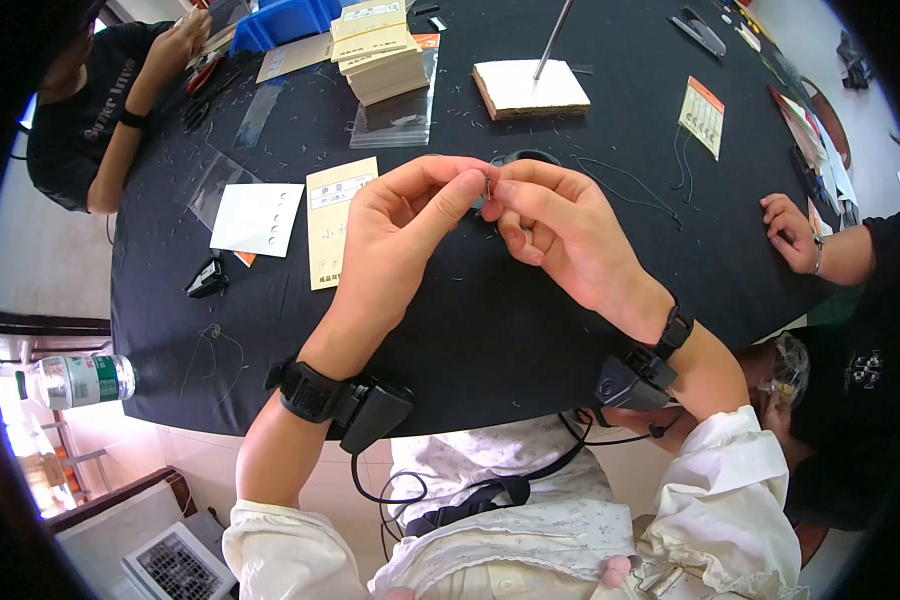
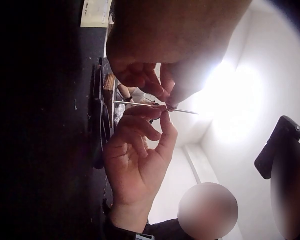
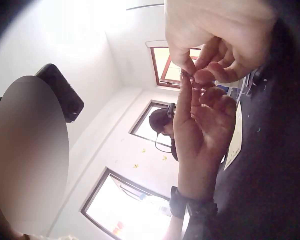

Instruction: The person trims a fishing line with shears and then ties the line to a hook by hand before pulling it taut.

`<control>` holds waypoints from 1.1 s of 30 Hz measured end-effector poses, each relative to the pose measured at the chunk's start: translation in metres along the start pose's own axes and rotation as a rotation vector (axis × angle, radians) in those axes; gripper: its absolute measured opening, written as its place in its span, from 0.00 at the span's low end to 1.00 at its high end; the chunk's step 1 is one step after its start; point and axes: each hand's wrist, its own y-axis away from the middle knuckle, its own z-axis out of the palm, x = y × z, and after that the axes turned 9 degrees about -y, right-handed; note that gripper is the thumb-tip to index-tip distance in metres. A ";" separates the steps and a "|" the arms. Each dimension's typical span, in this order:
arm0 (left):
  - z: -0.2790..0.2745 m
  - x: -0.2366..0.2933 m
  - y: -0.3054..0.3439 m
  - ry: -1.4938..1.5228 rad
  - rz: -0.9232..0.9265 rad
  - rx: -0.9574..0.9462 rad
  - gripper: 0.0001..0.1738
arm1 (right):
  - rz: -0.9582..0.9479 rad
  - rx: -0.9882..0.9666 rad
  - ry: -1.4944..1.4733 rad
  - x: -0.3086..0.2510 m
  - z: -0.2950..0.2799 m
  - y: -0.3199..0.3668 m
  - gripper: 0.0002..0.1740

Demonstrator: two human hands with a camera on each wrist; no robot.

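Note:
Over the table's near middle, my left hand (image 1: 395, 225) and right hand (image 1: 585, 240) meet fingertip to fingertip. Between them they pinch a small, thin, dark metallic piece (image 1: 488, 188), mostly covered by the fingertips; I cannot tell its kind. Thumb and forefinger of each hand come together at it, as the right wrist view shows, with the left hand (image 3: 205, 130) below and the right hand (image 3: 215, 35) above. Left of the hands lies a cream printed card (image 1: 330, 235), partly behind the left forearm. A dark round object (image 1: 526, 156) shows just behind the fingers.
A white-topped block (image 1: 530, 88) with an upright metal rod (image 1: 553, 40) stands behind. Further left are a stack of cream cards (image 1: 385, 75), a blue bin (image 1: 282, 25), a white card (image 1: 257, 220) and a black clip-like object (image 1: 207, 277). People sit at both sides.

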 end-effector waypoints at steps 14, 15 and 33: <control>0.001 0.001 0.000 0.022 0.029 0.005 0.09 | 0.009 -0.016 -0.009 -0.001 0.000 0.000 0.11; 0.001 0.001 0.000 0.022 0.028 0.005 0.09 | 0.007 -0.018 -0.010 -0.001 0.000 0.000 0.11; -0.009 -0.005 -0.001 0.300 -0.071 -0.055 0.15 | -0.029 0.028 0.109 -0.001 0.002 0.001 0.08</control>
